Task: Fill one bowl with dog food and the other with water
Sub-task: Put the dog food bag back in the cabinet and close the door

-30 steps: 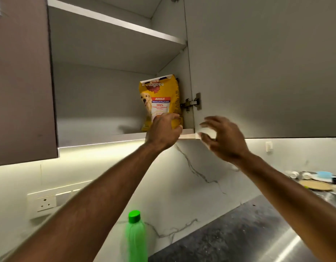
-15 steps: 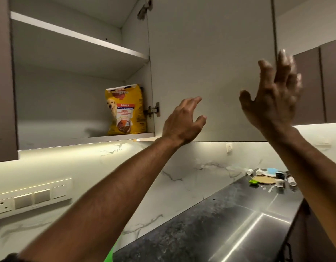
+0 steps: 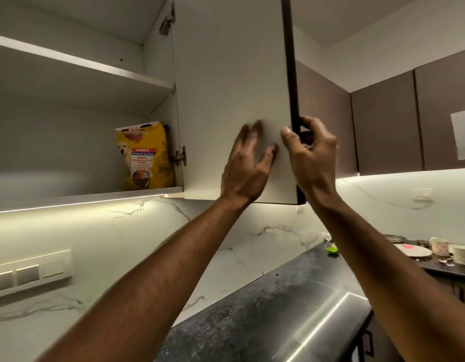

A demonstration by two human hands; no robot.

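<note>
A yellow dog food bag stands upright on the lower shelf of an open wall cabinet, against its right side wall. The cabinet door is swung open, its pale inner face toward me. My left hand is spread with fingers apart against that inner face, holding nothing. My right hand grips the door's dark outer edge, thumb on the inside, fingers wrapped behind. No bowl is in view.
A dark speckled countertop runs below, with a steel surface at the right. Dishes and cups and a small green item sit at the far right end. Wall switches are on the marble backsplash at the left.
My left hand left the bag on the shelf and moved right onto the door's inner face. My right hand rose, then took hold of the door edge. The view shifted right.
</note>
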